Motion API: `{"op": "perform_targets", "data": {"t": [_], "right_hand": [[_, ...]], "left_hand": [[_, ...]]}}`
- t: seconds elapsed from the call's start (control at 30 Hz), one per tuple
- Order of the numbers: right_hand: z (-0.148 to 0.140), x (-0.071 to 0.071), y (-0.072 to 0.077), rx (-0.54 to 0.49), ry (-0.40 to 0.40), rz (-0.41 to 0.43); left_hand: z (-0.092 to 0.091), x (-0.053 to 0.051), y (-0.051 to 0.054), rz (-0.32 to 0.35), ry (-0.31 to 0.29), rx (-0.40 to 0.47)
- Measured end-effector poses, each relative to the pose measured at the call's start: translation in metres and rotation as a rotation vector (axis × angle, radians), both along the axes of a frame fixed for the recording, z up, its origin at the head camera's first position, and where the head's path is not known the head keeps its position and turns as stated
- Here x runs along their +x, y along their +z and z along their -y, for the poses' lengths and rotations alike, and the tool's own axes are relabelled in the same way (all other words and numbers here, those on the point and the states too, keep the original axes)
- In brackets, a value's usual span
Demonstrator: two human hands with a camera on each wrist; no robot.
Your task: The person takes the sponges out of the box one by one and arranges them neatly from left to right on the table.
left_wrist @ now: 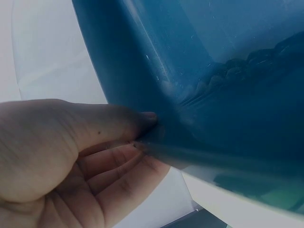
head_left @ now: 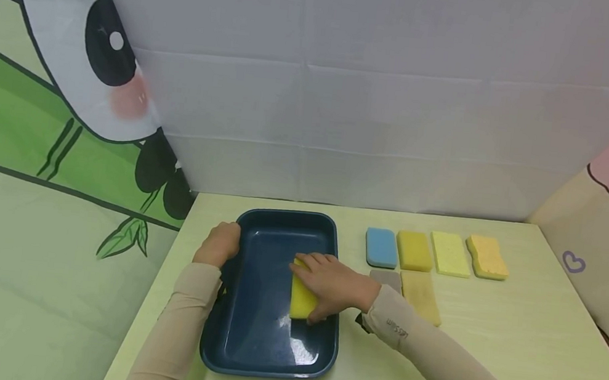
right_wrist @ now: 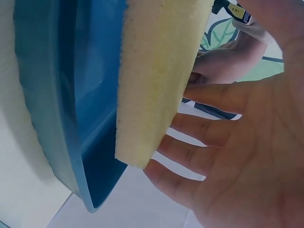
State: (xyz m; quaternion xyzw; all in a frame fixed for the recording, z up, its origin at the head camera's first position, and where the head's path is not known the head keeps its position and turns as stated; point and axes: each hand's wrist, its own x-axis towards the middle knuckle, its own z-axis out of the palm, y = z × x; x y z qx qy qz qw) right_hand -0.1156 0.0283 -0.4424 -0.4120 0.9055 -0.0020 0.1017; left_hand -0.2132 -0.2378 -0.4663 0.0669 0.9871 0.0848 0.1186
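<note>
A dark blue rectangular tray (head_left: 260, 290) lies on the table, its long side running away from me. My left hand (head_left: 218, 243) pinches its rim near the far left corner; in the left wrist view the thumb is over the edge and the curled fingers underneath. Over the tray's right side, my right hand (head_left: 336, 285) holds a yellow sponge (head_left: 301, 298) between thumb and fingers. The right wrist view shows the fingertips against the edge of this thick, porous sponge (right_wrist: 154, 80), beside the tray wall (right_wrist: 47, 95). Part of the sponge is hidden under the hand.
Right of the tray lie a blue sponge (head_left: 381, 247), a dark yellow sponge (head_left: 414, 251), a pale yellow sponge (head_left: 450, 254) and a wavy orange sponge (head_left: 487, 257). Nearer are a grey pad (head_left: 386, 278) and a tan pad (head_left: 420, 294), partly behind my right sleeve.
</note>
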Motion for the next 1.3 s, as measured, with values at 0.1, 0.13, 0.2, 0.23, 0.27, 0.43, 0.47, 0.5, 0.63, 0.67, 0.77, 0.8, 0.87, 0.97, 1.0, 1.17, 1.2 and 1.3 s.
{"op": "perform_targets", "data": {"t": [0.1, 0.13, 0.2, 0.23, 0.27, 0.43, 0.47, 0.5, 0.63, 0.67, 0.77, 0.8, 0.87, 0.97, 1.0, 1.17, 1.2, 1.3], "right_hand": [[-0.003, 0.0, 0.001, -0.007, -0.01, 0.012], [-0.004, 0.0, 0.001, -0.009, -0.013, 0.015], [-0.005, 0.0, 0.001, -0.008, -0.017, 0.02], [-0.006, 0.0, 0.0, -0.006, -0.019, 0.02], [-0.007, 0.0, 0.0, -0.006, -0.021, 0.022], [-0.007, 0.005, -0.001, -0.013, -0.039, 0.019], [-0.008, 0.006, -0.001, -0.016, -0.043, 0.021], [-0.008, 0.007, -0.001, -0.019, -0.047, 0.018], [-0.008, 0.011, -0.003, -0.021, -0.068, 0.02], [-0.009, 0.012, -0.002, -0.02, -0.074, 0.021], [-0.009, 0.015, -0.004, -0.016, -0.085, 0.026], [-0.008, 0.017, -0.004, -0.017, -0.088, 0.027], [-0.008, 0.019, -0.005, -0.02, -0.095, 0.035], [-0.008, 0.022, -0.005, -0.029, -0.109, 0.042], [-0.008, 0.023, -0.005, -0.03, -0.113, 0.04], [-0.008, 0.027, -0.005, -0.039, -0.132, 0.032], [-0.008, 0.028, -0.005, -0.041, -0.136, 0.033], [-0.01, 0.031, -0.006, -0.053, -0.142, 0.038]], "left_hand": [[0.0, 0.0, 0.0, -0.006, -0.008, -0.002], [0.001, 0.0, 0.001, -0.008, -0.012, -0.004], [0.001, 0.0, 0.001, -0.009, -0.014, -0.004], [0.001, 0.0, 0.001, -0.009, -0.013, -0.005], [0.001, 0.0, 0.001, -0.01, -0.012, -0.005], [0.005, 0.002, 0.001, -0.006, -0.024, -0.008], [0.005, 0.002, 0.001, -0.006, -0.03, -0.01], [0.006, 0.003, 0.001, -0.003, -0.034, -0.011], [0.009, 0.005, 0.002, 0.001, -0.04, -0.006], [0.01, 0.005, 0.002, 0.0, -0.042, -0.004], [0.013, 0.007, 0.002, -0.004, -0.047, 0.002], [0.014, 0.007, 0.002, -0.006, -0.049, 0.001], [0.015, 0.007, 0.001, -0.007, -0.059, -0.005], [0.017, 0.008, 0.001, -0.007, -0.07, -0.015], [0.018, 0.008, 0.001, -0.007, -0.073, -0.014], [0.021, 0.009, 0.002, -0.008, -0.09, -0.017], [0.022, 0.009, 0.001, -0.008, -0.092, -0.016], [0.024, 0.009, 0.001, -0.014, -0.099, -0.015]]}}
